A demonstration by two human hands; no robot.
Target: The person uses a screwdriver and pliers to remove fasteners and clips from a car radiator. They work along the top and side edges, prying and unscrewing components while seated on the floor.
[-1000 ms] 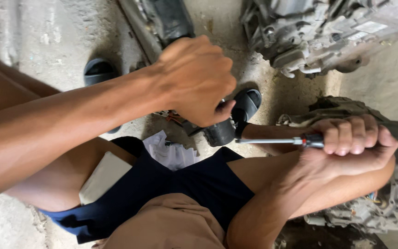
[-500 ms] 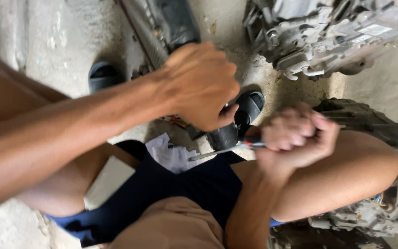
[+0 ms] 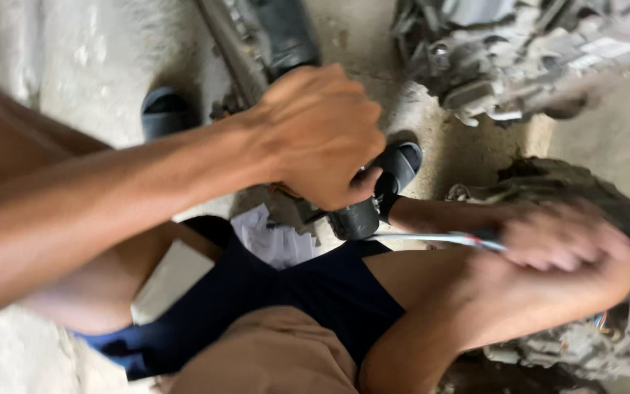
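Ratchet handle [image 3: 432,238] in right hand [image 3: 563,252], left hand [image 3: 319,135] on its head.

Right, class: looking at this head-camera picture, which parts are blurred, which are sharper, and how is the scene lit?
Head view: the right hand on the ratchet handle is smeared by motion blur; the left hand and the grey engine casing above are sharper; soft, even daylight falls on the concrete floor, with no harsh glare.

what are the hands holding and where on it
The right hand grips a ratchet wrench by its handle end. The left hand is closed over the black head end, pressing it down. Motion blur hides finer detail.
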